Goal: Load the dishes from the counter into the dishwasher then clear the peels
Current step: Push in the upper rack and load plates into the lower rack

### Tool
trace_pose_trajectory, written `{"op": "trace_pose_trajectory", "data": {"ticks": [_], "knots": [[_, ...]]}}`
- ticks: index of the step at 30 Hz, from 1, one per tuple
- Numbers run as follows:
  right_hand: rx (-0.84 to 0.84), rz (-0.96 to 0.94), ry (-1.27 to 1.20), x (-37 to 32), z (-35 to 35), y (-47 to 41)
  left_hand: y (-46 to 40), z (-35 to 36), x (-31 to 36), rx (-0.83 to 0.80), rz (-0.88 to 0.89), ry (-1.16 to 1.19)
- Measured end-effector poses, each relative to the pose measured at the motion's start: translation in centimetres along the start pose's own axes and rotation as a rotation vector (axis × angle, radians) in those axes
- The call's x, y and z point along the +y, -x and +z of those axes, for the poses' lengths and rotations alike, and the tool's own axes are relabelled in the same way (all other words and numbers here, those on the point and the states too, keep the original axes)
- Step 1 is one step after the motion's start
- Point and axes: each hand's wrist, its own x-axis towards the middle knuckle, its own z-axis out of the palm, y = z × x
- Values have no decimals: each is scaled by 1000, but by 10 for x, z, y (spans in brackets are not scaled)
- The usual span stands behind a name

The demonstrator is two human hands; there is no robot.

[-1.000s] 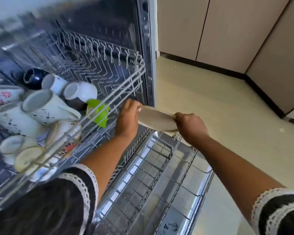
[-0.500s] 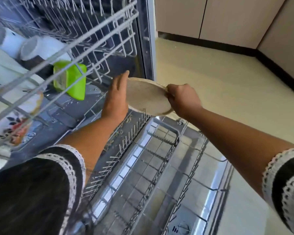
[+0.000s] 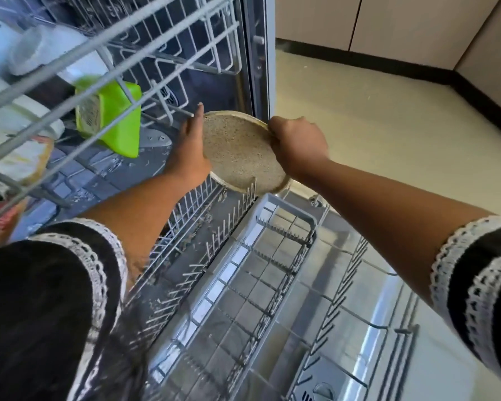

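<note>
Speckled beige plate [image 3: 240, 149]: tilted on edge over the far end of the lower rack [image 3: 214, 256], its lower rim among the tines. Your right hand [image 3: 298, 146] grips its right rim, fingers curled; your left hand [image 3: 190, 151] lies flat against its left side, fingers straight. Green container [image 3: 113, 123]: upper rack [image 3: 145, 53].

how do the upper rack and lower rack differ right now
The upper rack holds things, among them a green container; the lower rack shows only bare tines. Only the lower rack has a plate over its far end, held by both hands. Both are pale wire.
</note>
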Motion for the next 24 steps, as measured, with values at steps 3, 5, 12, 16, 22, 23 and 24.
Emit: {"op": "trace_pose_trajectory", "data": {"ticks": [3, 5, 12, 16, 22, 23, 24], "knots": [[-26, 10, 2, -9, 4, -12, 0, -2, -7, -11, -15, 26], [-83, 15, 16, -16, 6, -16, -1, -1, -13, -18, -55, 25], [-229, 42, -41, -15, 12, -20, -3, -2, -16, -92, -114, -33], [-155, 91, -154, -8, 14, -12, -7, -6, -18, -121, -98, -40], [-145, 72, -170, -1, 9, -6, -6, -8, -14, -102, -39, -35], [-139, 71, -170, -1, 7, -5, -5, -8, -13, -99, -19, -39], [-129, 75, -169, 0, 5, -3, -2, -7, -11, -93, -10, -56]]}}
